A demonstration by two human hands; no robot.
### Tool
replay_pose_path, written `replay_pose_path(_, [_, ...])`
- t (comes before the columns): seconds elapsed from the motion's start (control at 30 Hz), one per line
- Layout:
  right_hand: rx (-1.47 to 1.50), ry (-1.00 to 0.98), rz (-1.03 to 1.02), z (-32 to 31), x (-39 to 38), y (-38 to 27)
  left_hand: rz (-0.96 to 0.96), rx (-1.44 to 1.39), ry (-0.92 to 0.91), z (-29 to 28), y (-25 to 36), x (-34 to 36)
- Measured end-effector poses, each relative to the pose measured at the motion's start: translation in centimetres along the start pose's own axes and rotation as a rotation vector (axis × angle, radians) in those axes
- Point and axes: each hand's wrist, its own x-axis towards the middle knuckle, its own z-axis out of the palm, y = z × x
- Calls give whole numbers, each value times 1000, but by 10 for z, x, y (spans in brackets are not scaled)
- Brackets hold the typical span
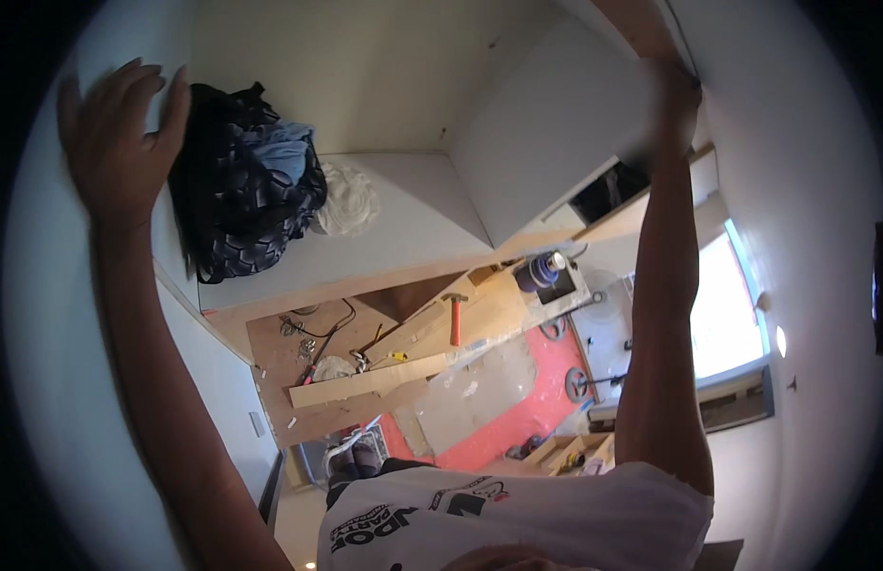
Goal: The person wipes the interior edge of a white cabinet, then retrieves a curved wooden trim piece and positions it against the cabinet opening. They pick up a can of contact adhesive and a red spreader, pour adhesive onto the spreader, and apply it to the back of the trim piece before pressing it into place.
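A white-walled room [384,67] with a bright window [722,314] at about three o'clock, daylight pouring through it. Below, toward six o'clock, the floor [517,419] shows a red covering overlaid with sheets of cardboard and pale wooden boards [370,381]. A hammer with an orange handle [455,319] lies near the centre, with black cables [322,328] toward nine o'clock.

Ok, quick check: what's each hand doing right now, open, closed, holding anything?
Left hand: open, fingers spread, flat against the white cabinet side panel.
Right hand: on the upper edge of the white rectangular board; grip cannot be told.
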Motion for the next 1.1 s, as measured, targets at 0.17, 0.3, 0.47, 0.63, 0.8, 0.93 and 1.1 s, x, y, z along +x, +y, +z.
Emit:
replay_pose_path(0.17, [110, 155, 142, 2, 1, 19, 2, 10, 1, 12, 5, -5])
replay_pose_path(0.3, [384, 114, 491, -24, -9, -34, 40, 0, -4, 10, -2, -7])
replay_pose_path(0.47, [-609, -102, -177, -28, -17, -33, 33, 101, -32, 1, -12, -3])
replay_pose_path(0.63, [-9, 153, -77, -10, -43, 20, 21, 23, -50, 22, 8, -12])
replay_pose_path(0.8, [688, 179, -161, -41, -105, -127, 35, -6, -44, 31, 8, -17])
replay_pose_path(0.93, [384, 358, -456, -41, -162, -211, 152, 22, -85, 13, -34, -6])
replay_pose_path(1.1, [320, 224, -101, -21, -128, -83, 94, 20, -97, 22, -25, -10])
